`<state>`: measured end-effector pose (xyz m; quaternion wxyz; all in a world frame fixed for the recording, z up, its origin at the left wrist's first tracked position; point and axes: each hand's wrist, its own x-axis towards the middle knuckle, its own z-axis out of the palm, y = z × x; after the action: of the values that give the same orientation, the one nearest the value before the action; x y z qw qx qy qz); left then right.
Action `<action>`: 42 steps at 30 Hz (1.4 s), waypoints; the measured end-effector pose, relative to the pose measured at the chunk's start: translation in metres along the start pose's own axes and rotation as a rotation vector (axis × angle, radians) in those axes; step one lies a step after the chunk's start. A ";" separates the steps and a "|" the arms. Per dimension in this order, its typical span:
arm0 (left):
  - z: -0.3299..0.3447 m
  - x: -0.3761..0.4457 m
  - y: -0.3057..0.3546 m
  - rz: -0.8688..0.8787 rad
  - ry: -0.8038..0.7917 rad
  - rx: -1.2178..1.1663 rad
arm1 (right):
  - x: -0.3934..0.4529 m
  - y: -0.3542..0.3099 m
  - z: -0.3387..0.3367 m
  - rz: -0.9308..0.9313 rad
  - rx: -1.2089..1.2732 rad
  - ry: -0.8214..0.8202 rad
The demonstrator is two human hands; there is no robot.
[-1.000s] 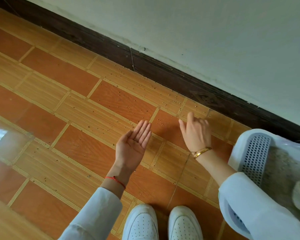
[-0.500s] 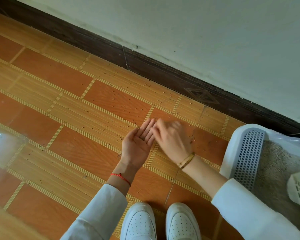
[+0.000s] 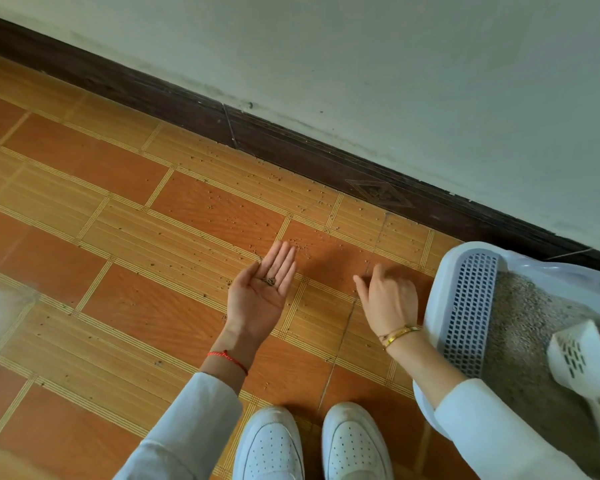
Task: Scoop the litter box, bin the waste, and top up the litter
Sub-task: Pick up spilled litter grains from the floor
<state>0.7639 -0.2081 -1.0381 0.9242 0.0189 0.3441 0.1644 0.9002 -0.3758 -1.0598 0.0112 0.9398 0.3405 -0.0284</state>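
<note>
the person crouches over a tiled floor [image 3: 125, 209], white shoes [image 3: 269, 445] showing at the bottom edge. the left hand [image 3: 260, 296] is turned palm up above the floor, its fingers [image 3: 281, 261] straight and lying close side by side, thumb out to the left. a small dark clump of litter grains [image 3: 270, 281] sits in the hollow at the base of those fingers; nothing is gripped, the grains only rest on the flat palm. a red cord [image 3: 227, 358] circles that wrist above a pale sleeve.

the right hand [image 3: 388, 299] is seen from the back, low over the tiles just left of the litter box [image 3: 440, 271]. its thumb [image 3: 361, 289] sticks out to the left and the fingers are bent downward toward the floor; whether the tips pinch a grain or only touch the tile cannot be told, since the back of the hand hides them. gold bangles [image 3: 400, 334] sit on that wrist.

loose grains [image 3: 257, 216] are scattered over the tiles between the hands and the dark skirting board [image 3: 291, 150].

the litter box stands at the right, against the wall, a perforated panel [image 3: 468, 306] along its left side and grey litter [image 3: 523, 323] inside. a white slotted scoop [image 3: 579, 358] lies on the litter, handle pointing to the lower right corner
</note>
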 end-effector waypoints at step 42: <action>0.111 -0.045 0.042 0.514 0.074 -0.266 | 0.056 -0.167 -0.137 0.616 2.603 -0.399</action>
<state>0.7912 -0.1741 -0.9192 0.8334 -0.0218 0.3367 0.4377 0.8428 -0.2063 -0.9268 -0.8252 0.2858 -0.1635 -0.4590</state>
